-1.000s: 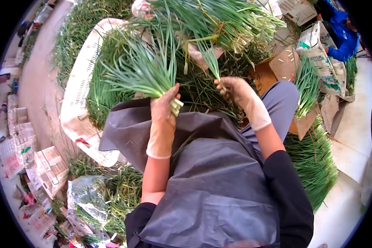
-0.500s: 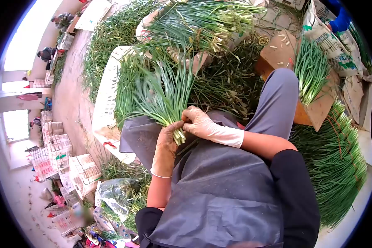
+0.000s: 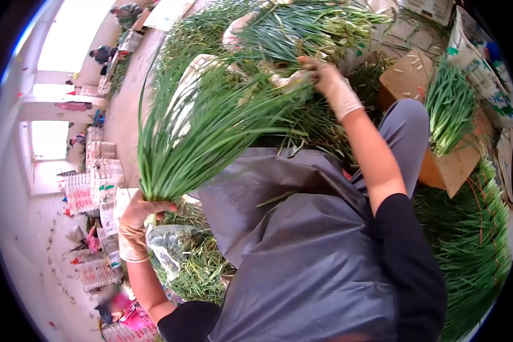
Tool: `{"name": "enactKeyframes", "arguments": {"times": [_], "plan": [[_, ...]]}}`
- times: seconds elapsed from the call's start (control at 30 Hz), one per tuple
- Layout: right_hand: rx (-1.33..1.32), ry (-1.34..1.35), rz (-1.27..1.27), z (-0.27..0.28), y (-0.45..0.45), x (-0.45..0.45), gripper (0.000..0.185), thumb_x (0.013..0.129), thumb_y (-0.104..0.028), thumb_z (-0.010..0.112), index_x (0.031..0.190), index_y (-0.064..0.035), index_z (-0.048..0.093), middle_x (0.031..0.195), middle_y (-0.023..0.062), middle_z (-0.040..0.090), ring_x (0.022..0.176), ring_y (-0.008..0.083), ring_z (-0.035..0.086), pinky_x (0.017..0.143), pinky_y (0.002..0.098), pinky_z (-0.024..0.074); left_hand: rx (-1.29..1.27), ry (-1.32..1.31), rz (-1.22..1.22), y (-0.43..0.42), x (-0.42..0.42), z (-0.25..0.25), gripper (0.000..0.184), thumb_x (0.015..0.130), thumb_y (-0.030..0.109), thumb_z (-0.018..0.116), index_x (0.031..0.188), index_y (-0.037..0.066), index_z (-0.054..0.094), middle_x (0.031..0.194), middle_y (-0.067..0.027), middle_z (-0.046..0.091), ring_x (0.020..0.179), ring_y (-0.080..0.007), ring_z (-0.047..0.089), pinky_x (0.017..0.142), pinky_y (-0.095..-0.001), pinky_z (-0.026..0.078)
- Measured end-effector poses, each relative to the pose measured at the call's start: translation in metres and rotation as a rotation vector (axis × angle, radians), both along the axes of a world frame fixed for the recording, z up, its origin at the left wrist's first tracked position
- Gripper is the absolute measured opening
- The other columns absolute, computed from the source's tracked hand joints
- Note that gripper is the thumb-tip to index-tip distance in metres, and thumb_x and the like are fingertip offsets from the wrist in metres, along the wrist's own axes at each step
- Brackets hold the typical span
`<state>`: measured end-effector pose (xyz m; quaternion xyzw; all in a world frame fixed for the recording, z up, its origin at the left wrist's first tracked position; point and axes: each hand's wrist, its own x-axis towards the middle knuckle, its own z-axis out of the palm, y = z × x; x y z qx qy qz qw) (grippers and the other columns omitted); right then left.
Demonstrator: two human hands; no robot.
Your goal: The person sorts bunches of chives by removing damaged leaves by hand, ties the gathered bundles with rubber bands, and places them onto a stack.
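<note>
My left hand [image 3: 135, 219], in a thin pale glove, is closed around the base of a bunch of long green leafy stalks [image 3: 191, 139]. The bunch is raised at the left, its leaves fanning up and to the right. My right hand [image 3: 325, 80], also gloved, reaches forward to the near edge of a large pile of stalks [image 3: 302, 28]. Its fingers are bent and slightly blurred, and what they hold, if anything, cannot be made out. A dark apron [image 3: 308, 256] covers my lap, with a loose leaf lying on it.
A cardboard box [image 3: 407, 80] stands beyond my knee, with a bundle of stalks [image 3: 450, 108] on it. Tied stalks [image 3: 473, 251] lie at the right. A plastic bag [image 3: 171, 242] and cut leaves are at the lower left. Several people sit farther off at the left.
My left hand has swung out to the left, lifting the bunch. My right hand has left the bunch's base and moved forward to the pile. The view has shifted too.
</note>
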<state>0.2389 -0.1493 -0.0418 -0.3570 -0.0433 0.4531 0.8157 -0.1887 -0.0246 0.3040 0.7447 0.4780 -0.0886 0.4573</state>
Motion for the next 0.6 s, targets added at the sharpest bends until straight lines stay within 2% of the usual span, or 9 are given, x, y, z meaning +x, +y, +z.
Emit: {"name": "enactKeyframes", "arguments": {"times": [0.07,0.17,0.2,0.23,0.37,0.43,0.5,0.57,0.6], "plan": [[-0.018,-0.068,0.080,-0.001,-0.030,0.017,0.036,0.077,-0.026,0.067,0.105,-0.0057,0.061,0.090,0.0053,0.062,0.077,0.0226,0.060,0.078,0.0372,0.0480,0.010,0.063,-0.102,0.024,-0.010,0.026,0.035,0.070,0.001,0.068,0.102,0.000,0.053,0.076,-0.0114,0.065,0.059,-0.0147,0.061,0.044,-0.0228,0.041],[-1.399,-1.625,1.091,0.011,-0.057,0.004,0.048,0.079,-0.035,0.061,0.119,-0.0092,0.055,0.118,0.0098,0.058,0.109,0.0284,0.054,0.094,0.0376,0.0405,0.141,-0.028,-0.069,0.020,0.002,0.046,0.036,0.072,-0.002,0.067,0.104,-0.001,0.051,0.073,-0.0105,0.064,0.056,-0.0130,0.057,0.043,-0.0235,0.041],[-1.454,-1.334,0.710,0.037,-0.053,0.002,0.045,0.079,-0.036,0.060,0.116,-0.0114,0.057,0.118,0.0054,0.059,0.109,0.0271,0.055,0.092,0.0365,0.0415,0.138,-0.043,-0.101,0.018,0.012,0.051,0.031,0.072,-0.001,0.067,0.100,0.000,0.053,0.073,-0.0099,0.063,0.054,-0.0125,0.055,0.043,-0.0234,0.041],[-1.068,-1.305,0.205,0.043,-0.062,0.001,0.039,0.081,-0.033,0.059,0.112,-0.0074,0.059,0.110,0.0100,0.062,0.102,0.0235,0.058,0.088,0.0358,0.0429,0.129,0.006,-0.217,0.030,0.018,0.055,0.025,0.074,0.004,0.067,0.095,0.000,0.054,0.073,-0.0092,0.062,0.054,-0.0131,0.055,0.044,-0.0234,0.042],[-0.373,-0.737,-0.212,0.149,-0.088,-0.056,0.031,0.090,-0.030,0.050,0.097,-0.0025,0.062,0.082,0.0074,0.064,0.072,0.0123,0.060,0.064,0.0261,0.0471,0.301,-0.065,-0.228,0.037,0.062,0.054,0.022,0.075,0.014,0.068,0.089,0.001,0.056,0.068,-0.0069,0.060,0.050,-0.0121,0.050,0.044,-0.0227,0.041],[-0.120,-0.820,-0.015,0.202,-0.096,-0.119,0.030,0.089,-0.026,0.047,0.091,-0.0021,0.064,0.067,0.0089,0.062,0.057,0.0158,0.060,0.058,0.0246,0.0482,0.240,-0.217,-0.155,0.033,0.085,0.045,0.021,0.076,0.015,0.069,0.089,0.003,0.057,0.069,-0.0062,0.061,0.050,-0.0112,0.051,0.044,-0.0218,0.040],[-0.006,-0.458,0.489,0.217,-0.078,-0.161,0.041,0.086,-0.030,0.052,0.111,0.0027,0.057,0.092,0.0145,0.065,0.077,0.0193,0.063,0.068,0.0306,0.0499,0.176,-0.370,-0.044,0.018,0.107,0.026,0.022,0.075,0.015,0.069,0.091,0.005,0.058,0.070,-0.0055,0.061,0.052,-0.0100,0.053,0.045,-0.0215,0.041],[-0.107,-0.776,0.495,0.199,-0.039,-0.185,0.074,0.082,-0.035,0.064,0.136,0.0014,0.029,0.117,0.0167,0.055,0.099,0.0173,0.056,0.080,0.0322,0.0466,0.088,-0.428,0.058,0.007,0.127,0.001,0.027,0.074,0.016,0.069,0.097,0.005,0.058,0.071,-0.0049,0.061,0.053,-0.0100,0.053,0.046,-0.0218,0.041],[-0.048,-0.530,0.655,0.233,-0.041,-0.175,0.081,0.081,-0.040,0.064,0.137,0.0015,0.023,0.117,0.0176,0.054,0.102,0.0206,0.054,0.084,0.0361,0.0453,0.070,-0.450,0.010,-0.004,0.134,-0.016,0.031,0.074,0.017,0.069,0.100,0.005,0.058,0.071,-0.0049,0.062,0.055,-0.0108,0.054,0.047,-0.0231,0.043]]}}
